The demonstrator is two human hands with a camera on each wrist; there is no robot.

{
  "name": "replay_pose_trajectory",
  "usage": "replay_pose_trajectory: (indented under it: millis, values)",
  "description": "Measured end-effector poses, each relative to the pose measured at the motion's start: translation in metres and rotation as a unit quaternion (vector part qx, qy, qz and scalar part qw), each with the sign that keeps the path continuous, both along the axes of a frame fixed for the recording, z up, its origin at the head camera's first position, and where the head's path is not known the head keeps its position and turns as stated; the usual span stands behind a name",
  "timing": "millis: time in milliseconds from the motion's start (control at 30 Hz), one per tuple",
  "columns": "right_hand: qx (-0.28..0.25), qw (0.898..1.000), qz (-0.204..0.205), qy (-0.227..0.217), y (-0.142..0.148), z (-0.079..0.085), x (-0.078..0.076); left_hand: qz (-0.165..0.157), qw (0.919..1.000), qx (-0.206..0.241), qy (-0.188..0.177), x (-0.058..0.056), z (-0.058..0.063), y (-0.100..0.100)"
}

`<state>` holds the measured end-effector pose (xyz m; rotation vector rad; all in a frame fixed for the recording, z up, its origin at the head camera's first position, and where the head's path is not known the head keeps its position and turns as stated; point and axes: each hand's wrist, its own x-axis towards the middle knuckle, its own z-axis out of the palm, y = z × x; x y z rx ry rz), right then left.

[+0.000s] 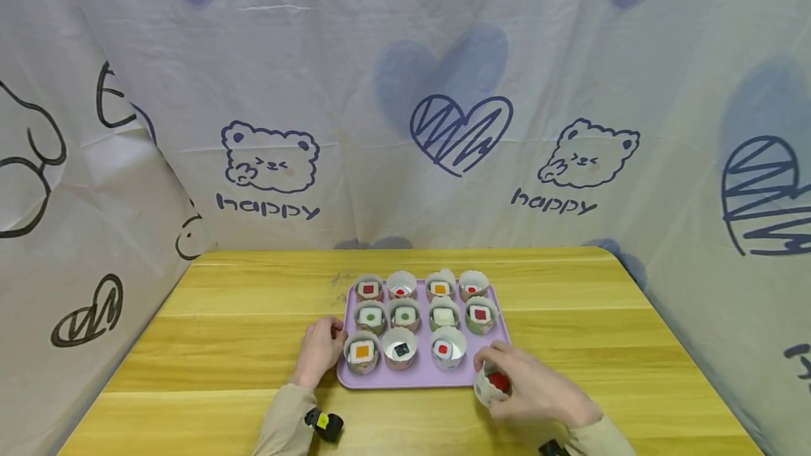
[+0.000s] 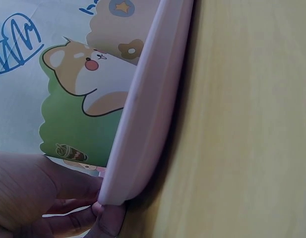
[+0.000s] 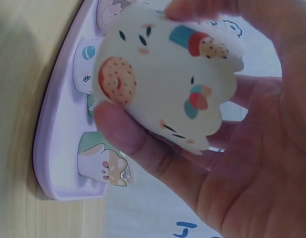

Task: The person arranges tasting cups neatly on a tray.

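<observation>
My right hand (image 1: 535, 387) grips a white paper baking cup (image 1: 484, 387) with scalloped rim and printed sweets, a red piece (image 1: 499, 381) inside it. The right wrist view shows the thumb and fingers around the cup (image 3: 157, 74), overlapping the front right corner of the lilac tray (image 1: 421, 378) in the head view. At the tray's left side, my left hand (image 1: 319, 352) pinches the rim (image 2: 148, 109), with fingertips close below a green dog-print cup (image 2: 83, 131). Several cups stand on the tray in rows, holding small sushi-like pieces such as an orange-centred one (image 1: 362, 351).
The tray lies on a yellow wooden table (image 1: 222, 350). A white cloth (image 1: 374, 181) printed with hearts and bears hangs behind and along both sides. Black wrist devices (image 1: 326, 424) sit on both sleeves.
</observation>
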<state>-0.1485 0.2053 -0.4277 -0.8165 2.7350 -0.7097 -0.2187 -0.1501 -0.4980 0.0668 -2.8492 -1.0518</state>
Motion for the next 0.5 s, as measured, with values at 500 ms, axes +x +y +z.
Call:
replay_pose_trajectory:
  millis: [500]
  values:
    - [-0.006,0.99,-0.113,0.079,-0.0092,-0.002,-0.0057,-0.001,1.0,-0.002,0.002,-0.0006,-0.001,0.0004]
